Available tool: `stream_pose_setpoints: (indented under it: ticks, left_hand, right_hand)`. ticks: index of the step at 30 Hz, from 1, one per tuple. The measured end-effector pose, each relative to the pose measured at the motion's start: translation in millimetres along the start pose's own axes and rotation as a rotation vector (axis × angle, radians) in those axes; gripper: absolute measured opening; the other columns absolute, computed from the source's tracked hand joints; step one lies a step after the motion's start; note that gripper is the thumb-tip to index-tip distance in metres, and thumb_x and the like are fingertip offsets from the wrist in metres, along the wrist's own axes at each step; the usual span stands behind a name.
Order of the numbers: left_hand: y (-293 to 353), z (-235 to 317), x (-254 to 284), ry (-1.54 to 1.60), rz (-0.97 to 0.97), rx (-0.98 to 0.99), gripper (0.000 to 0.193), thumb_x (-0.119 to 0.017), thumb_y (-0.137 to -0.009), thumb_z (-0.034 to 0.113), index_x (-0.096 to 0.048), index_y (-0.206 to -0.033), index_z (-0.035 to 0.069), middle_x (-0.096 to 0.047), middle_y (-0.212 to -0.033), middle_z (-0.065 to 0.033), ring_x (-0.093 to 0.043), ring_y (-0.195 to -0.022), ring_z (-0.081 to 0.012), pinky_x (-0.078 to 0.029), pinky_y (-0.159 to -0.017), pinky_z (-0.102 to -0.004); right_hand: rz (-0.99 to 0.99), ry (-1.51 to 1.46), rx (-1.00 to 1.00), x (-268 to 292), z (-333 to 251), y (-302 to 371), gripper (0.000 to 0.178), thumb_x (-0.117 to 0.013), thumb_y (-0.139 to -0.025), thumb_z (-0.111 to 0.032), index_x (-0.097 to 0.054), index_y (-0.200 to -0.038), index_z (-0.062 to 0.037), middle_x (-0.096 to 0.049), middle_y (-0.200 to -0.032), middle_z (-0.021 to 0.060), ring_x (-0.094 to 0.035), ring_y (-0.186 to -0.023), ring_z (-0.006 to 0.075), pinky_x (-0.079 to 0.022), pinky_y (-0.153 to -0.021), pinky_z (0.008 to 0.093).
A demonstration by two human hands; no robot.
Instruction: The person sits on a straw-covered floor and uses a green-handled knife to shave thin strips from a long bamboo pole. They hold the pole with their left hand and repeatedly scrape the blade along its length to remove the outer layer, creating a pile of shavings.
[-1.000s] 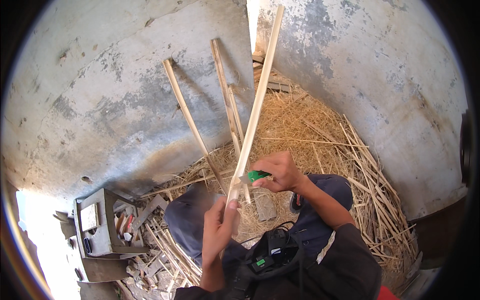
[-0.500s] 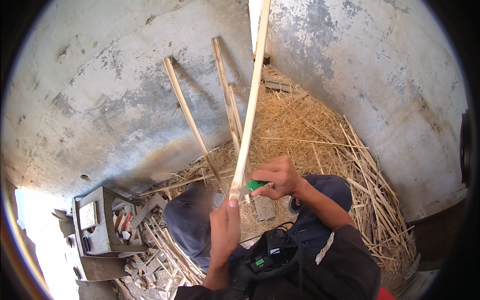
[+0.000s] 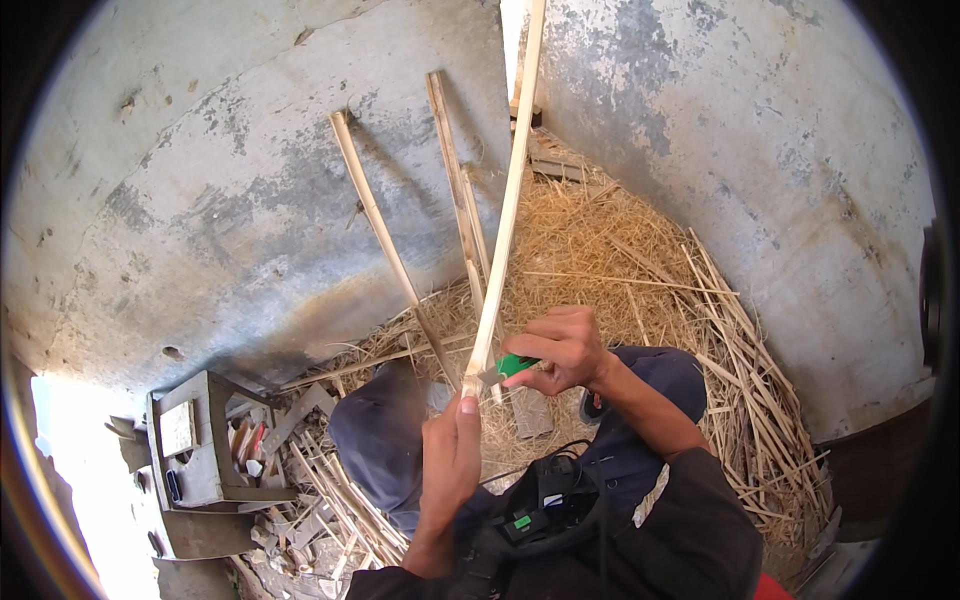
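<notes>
Bamboo strip [image 3: 507, 230], long and pale, slants through the middle of the head view, its far part running out past the upper edge and its near part in the left hand [image 3: 450, 462]. That hand has its grip closed around the strip, thumb laid along the top; how much of the strip lies hidden under the palm cannot be told. Right hand [image 3: 567, 348] grasps a green-handled knife [image 3: 514, 366], fingers curled over the handle, the blade [image 3: 489, 378] pointing left and set against the strip just beyond the left thumb. Both hands are between the person's bent knees, in dark trousers [image 3: 372, 440], and a black pouch [image 3: 545, 500] sits at the near side, by the lap. Farther off to the left, one slat [image 3: 373, 210] leans against the left wall [image 3: 220, 160], and a darker slat [image 3: 455, 185] leans to the right of it. Straw-like shavings [image 3: 590, 235] cover the floor on the far side, reaching toward the patchy right wall [image 3: 770, 170]. Thin sticks [image 3: 750, 390] are heaped along the right, more cut strips [image 3: 345, 500] lie at near left, and beside them stands a grey wooden stand [image 3: 205, 450] with assorted pieces inside.
</notes>
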State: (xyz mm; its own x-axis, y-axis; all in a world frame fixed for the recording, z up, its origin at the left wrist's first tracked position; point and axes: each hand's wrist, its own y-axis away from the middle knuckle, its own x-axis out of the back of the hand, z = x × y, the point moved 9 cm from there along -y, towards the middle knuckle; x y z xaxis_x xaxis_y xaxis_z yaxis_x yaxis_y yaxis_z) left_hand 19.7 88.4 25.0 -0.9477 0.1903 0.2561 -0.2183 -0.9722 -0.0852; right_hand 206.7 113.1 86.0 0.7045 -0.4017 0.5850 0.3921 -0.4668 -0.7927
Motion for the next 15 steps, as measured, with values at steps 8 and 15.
stream_pose_setpoints:
  ticks: [8, 15]
  left_hand:
    - [1.9, -2.9, 0.0, 0.039, 0.004, 0.019, 0.052, -0.041, -0.122, 0.036, -0.052, -0.082, 0.004, -0.043, -0.067, 0.0053, -0.035, -0.063, -0.005, -0.029, -0.056, -0.03]
    - [12.9, -30.3, -12.5, 0.037, -0.086, 0.076, 0.052, -0.041, -0.122, 0.036, -0.05, -0.08, 0.006, -0.041, -0.067, 0.0052, -0.035, -0.063, -0.0063, -0.03, -0.057, -0.0304]
  right_hand:
    - [0.072, 0.086, -0.027, 5.0, 4.6, 0.0, 0.042, -0.084, -0.088, -0.059, -0.079, -0.093, -0.0177, -0.063, -0.067, -0.0035, -0.059, -0.052, 0.0162, -0.044, -0.049, 0.0325]
    - [0.255, 0.065, -0.234, 35.1, 53.0, 1.8, 0.035, -0.085, -0.094, -0.048, -0.081, -0.094, -0.0129, -0.077, -0.077, 0.0037, -0.072, -0.06, 0.0192, -0.052, -0.055, 0.0307]
